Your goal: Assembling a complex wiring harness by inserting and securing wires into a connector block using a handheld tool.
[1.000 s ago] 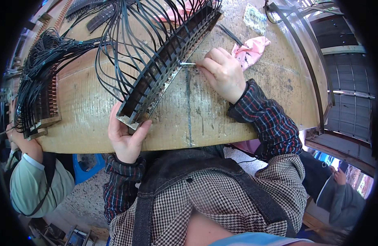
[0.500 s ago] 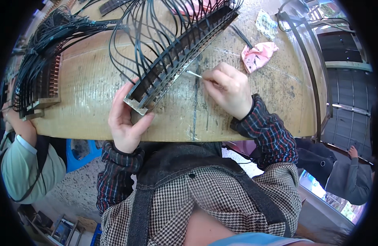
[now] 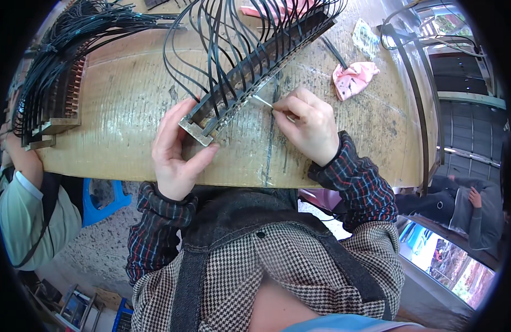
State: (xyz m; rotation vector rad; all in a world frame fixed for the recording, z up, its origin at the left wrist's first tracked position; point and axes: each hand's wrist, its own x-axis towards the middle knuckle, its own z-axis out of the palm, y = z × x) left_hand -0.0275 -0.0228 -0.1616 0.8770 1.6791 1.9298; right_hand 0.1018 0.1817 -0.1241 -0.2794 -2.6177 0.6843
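A long dark metal fixture lies slanted across the table, with a row of black cables looping up out of it. My left hand grips its near end, fingers behind and thumb at the front corner. Between the thumb and fingers of my right hand is a thin white cotton swab. Its tip touches or nearly touches the fixture's front edge, along which small parts are lined up; I cannot tell which.
A stained pink cloth lies right of my right hand, and another pink cloth behind the fixture. At left stands a second fixture with bundled black cables, near a co-worker's arm. A dark frame borders the table's right side.
The fixture's near end has shifted slightly right and up in view, with my left hand on it. The swab's tip has come closer to the fixture's front edge.
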